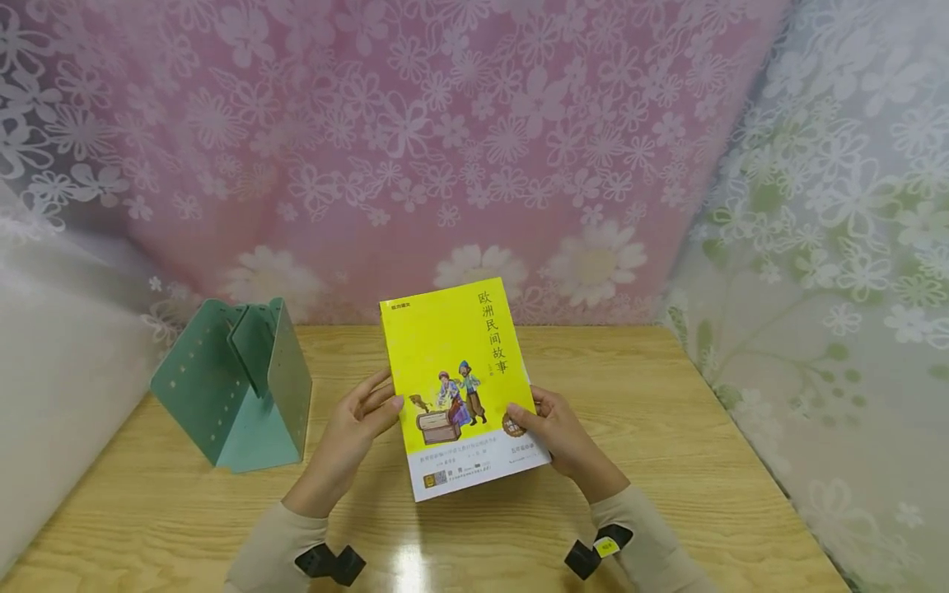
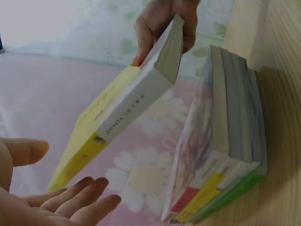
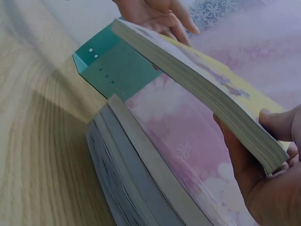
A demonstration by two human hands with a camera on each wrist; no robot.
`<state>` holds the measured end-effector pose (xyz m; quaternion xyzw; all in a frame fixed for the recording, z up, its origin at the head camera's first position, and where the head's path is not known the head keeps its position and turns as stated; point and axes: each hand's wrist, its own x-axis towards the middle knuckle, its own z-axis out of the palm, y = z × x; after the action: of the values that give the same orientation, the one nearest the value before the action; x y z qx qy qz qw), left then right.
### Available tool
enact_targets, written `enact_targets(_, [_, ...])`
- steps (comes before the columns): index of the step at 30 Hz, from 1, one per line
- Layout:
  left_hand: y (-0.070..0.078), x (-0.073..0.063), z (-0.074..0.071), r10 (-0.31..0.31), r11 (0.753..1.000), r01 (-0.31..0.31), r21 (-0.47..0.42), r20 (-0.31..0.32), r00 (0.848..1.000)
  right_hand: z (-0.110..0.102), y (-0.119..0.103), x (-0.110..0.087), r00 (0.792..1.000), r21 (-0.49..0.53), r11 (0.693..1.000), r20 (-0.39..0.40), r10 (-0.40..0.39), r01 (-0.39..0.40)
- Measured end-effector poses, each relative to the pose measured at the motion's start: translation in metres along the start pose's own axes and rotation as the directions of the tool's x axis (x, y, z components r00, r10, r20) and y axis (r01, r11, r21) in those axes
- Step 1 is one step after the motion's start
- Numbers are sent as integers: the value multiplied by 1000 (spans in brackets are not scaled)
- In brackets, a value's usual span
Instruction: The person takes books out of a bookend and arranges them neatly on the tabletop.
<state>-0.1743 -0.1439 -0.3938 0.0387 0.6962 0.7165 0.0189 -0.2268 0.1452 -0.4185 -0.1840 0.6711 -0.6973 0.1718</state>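
Observation:
A thick paperback book [image 1: 437, 338], its cover yellow above a white band with two cartoon figures and a chest, is held up over the table. My right hand [image 1: 571, 441] pinches its lower right edge, thumb on the cover and fingers beneath, as the right wrist view shows. At the spine side is my left hand [image 1: 337, 445], its thumb tip by the cover's edge in the head view. The left wrist view has this hand's fingers [image 2: 82, 202] extended and spread from the thumb. Below the raised book lies a stack of several books [image 2: 225, 141], hidden behind it in the head view.
A green folding bookend [image 1: 248, 387] stands on the left of the wooden table [image 1: 630, 387]. Behind the table hangs a pink flowered cloth [image 1: 445, 148]; a pale flowered cloth [image 1: 838, 288] borders the right side.

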Motion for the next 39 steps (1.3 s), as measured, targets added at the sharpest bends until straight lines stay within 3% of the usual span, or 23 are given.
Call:
enact_targets(5, [-5, -3, -11, 7, 1000, -8, 23, 43, 999, -9, 0, 3, 991, -5, 997, -110, 73, -74])
enact_targets(13, [-10, -9, -23, 7, 994, -11, 106, 32, 999, -19, 6, 8, 961, 32, 989, -233, 150, -146])
enact_targets(21, [-11, -14, -28, 1, 992, -7, 129, 47, 999, -22, 13, 10, 941, 62, 979, -270, 203, -193])
enact_targets(39, [-15, -17, -30, -22, 992, 15, 126, 56, 998, -23, 19, 17, 936, -11, 962, -231, 264, -273])
